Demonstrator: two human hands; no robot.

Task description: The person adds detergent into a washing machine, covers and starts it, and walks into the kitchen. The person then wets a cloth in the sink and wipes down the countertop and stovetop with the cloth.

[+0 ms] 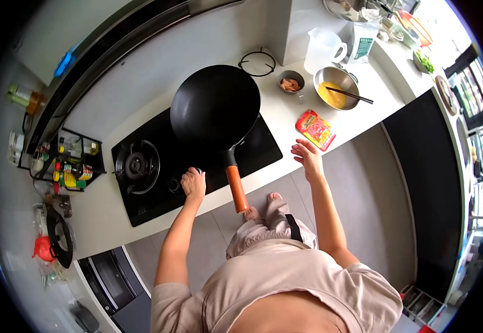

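My left hand [193, 183] is closed on a dark stove knob at the front of the black gas hob [169, 206]. A large black wok [213, 108] sits over the right burner, its orange-brown handle [236, 188] pointing towards me. My right hand [308, 158] hangs in the air with its fingers apart and holds nothing. Just beyond it, a red and yellow packet [315, 130] lies on the counter. Behind the packet are a steel bowl of beaten egg [332, 97] with dark chopsticks [355, 96] in it and a small bowl of pinkish slices [290, 85].
A round black wire stand [257, 63] is behind the wok. The clear jug [322, 51] and a white-green bag [362, 43] stand at the back right. A rack of bottles [75, 158] is left of the hob, near a second burner [136, 165].
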